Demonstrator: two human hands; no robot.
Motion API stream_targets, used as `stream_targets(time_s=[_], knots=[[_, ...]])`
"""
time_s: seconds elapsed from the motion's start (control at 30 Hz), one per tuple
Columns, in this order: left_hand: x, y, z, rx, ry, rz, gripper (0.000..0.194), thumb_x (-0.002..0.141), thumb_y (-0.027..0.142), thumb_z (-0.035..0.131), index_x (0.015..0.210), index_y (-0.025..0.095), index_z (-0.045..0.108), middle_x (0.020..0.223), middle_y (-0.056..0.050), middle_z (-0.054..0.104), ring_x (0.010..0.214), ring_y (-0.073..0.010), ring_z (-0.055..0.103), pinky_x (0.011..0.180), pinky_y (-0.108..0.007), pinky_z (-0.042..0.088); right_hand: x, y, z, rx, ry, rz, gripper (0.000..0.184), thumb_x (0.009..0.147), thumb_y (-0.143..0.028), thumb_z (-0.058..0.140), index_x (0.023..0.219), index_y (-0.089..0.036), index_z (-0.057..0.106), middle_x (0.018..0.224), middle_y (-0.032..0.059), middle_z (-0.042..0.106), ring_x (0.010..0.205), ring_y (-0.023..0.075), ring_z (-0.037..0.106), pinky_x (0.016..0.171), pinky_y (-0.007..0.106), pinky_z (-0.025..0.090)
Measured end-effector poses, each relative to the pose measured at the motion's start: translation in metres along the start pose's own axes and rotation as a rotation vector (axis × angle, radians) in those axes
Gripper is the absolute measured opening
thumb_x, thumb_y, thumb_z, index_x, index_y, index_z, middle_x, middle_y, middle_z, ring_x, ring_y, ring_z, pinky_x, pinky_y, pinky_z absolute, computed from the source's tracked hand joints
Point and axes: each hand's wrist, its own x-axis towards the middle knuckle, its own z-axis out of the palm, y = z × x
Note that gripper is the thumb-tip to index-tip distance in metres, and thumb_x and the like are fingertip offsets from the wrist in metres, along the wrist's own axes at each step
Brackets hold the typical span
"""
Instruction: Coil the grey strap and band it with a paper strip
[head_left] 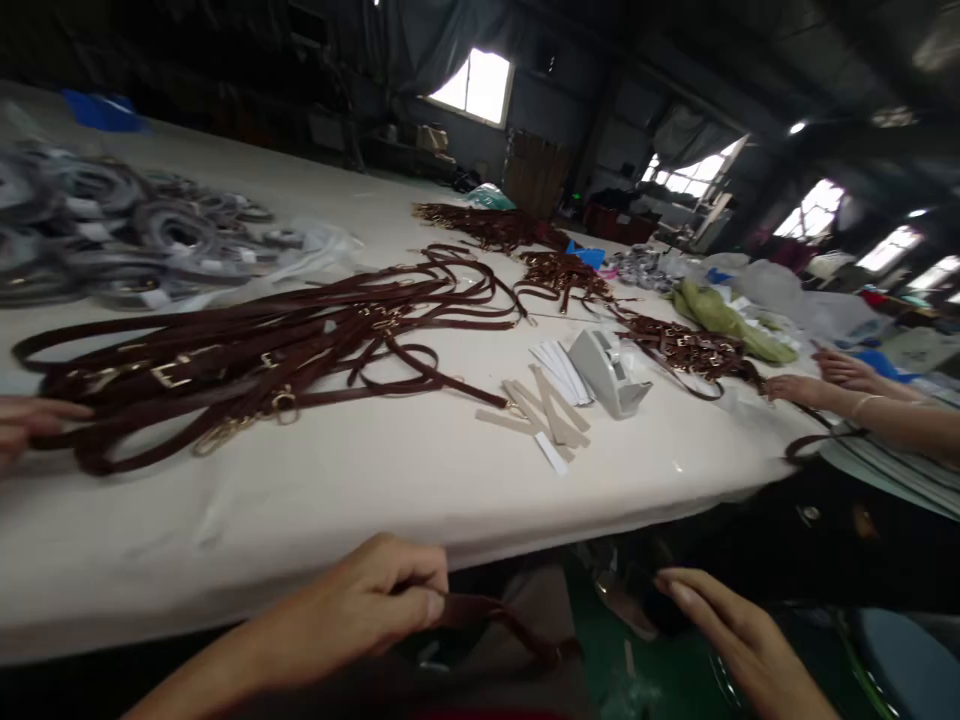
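My left hand (367,600) is below the table's front edge, its fingers pinched on the end of a dark brown leather strap (502,625) that trails off to the right under the table. My right hand (731,630) hovers at the lower right with its fingers stretched out and nothing in it. On the white table (375,490) above my hands lies a long pile of the same brown straps with gold buckles (247,360).
Paper strips (544,410) and a grey tape dispenser (607,370) lie mid-table. Coiled grey straps (112,230) sit at the far left. More brown strap piles (562,270) lie further back. Another person's hands (817,385) work at the right; fingers (26,425) show at the left edge.
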Motion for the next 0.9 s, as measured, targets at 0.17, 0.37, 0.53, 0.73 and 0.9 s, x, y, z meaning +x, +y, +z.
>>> stream_targets(time_s=[0.17,0.37,0.53,0.73,0.9], knots=[[-0.005,0.027,-0.014,-0.033,-0.04,-0.002,0.022,0.082,0.037,0.054,0.071,0.018,0.057,0.056,0.003,0.047,0.054,-0.0121,0.04,0.05,-0.023,0.027,0.01,-0.07,0.1,0.117,-0.566,-0.356,0.046,0.093,-0.055,0.045,0.122,-0.025,0.066,0.128,0.0082,0.067,0.12,0.024,0.06,0.108,0.039,0.044],[-0.031,0.021,-0.03,-0.095,0.031,-0.013,0.025,0.083,0.041,0.057,0.075,0.017,0.062,0.052,0.004,0.045,0.048,-0.01,0.036,0.046,-0.021,0.024,0.023,-0.099,0.144,0.294,-1.007,-0.37,0.034,0.091,-0.047,0.054,0.102,-0.019,0.069,0.094,0.0037,0.071,0.087,0.015,0.065,0.083,0.028,0.05],[-0.039,0.005,-0.038,0.032,0.325,0.078,0.03,0.088,0.046,0.057,0.09,0.018,0.067,0.081,-0.001,0.066,0.077,-0.0159,0.058,0.071,-0.022,0.042,0.028,-0.097,0.158,0.454,-1.052,-0.246,0.033,0.087,-0.047,0.062,0.102,-0.017,0.063,0.081,0.0002,0.067,0.053,0.0052,0.055,0.051,0.018,0.039],[-0.042,-0.014,-0.002,-0.181,0.816,0.12,0.039,0.093,0.053,0.052,0.082,0.02,0.068,0.085,-0.002,0.069,0.089,-0.0191,0.061,0.088,-0.027,0.041,0.023,-0.091,0.167,0.495,-0.891,-0.225,0.04,0.084,-0.055,0.062,0.098,-0.017,0.064,0.078,0.0004,0.067,0.047,0.0037,0.049,0.046,0.019,0.032],[-0.011,-0.033,0.074,-0.855,0.402,0.006,0.06,0.089,0.069,0.048,0.107,0.015,0.066,0.104,-0.013,0.072,0.099,-0.0264,0.067,0.087,-0.034,0.05,0.014,-0.069,0.177,0.314,-0.866,-0.233,0.051,0.077,-0.07,0.059,0.083,-0.02,0.067,0.07,0.0015,0.065,0.054,0.0101,0.051,0.052,0.025,0.04]])
